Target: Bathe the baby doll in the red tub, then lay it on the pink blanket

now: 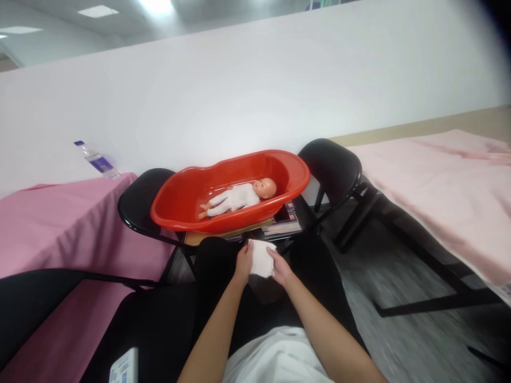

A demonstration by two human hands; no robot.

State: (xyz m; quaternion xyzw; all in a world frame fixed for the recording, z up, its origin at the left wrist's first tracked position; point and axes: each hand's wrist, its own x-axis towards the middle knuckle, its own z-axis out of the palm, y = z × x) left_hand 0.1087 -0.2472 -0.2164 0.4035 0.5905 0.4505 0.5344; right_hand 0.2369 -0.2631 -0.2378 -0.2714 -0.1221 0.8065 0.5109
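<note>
Between my two hands is a small white folded cloth (262,258), held above my lap. My left hand (243,261) grips its left edge, and my right hand (280,266) pinches its right edge with the thumb on top. Just beyond them stands a red baby bathtub (179,197). A baby doll (241,197) in a white outfit lies on its back inside, head to the right and feet to the left. The undersides of my fingers are hidden by the cloth.
Black folding chairs (333,165) hold the tub area, with books (281,226) under the tub. A pink-covered table (51,229) with a plastic bottle (99,162) is left; a pale pink-covered table (443,186) is right. A white package (124,367) lies on a chair beside me.
</note>
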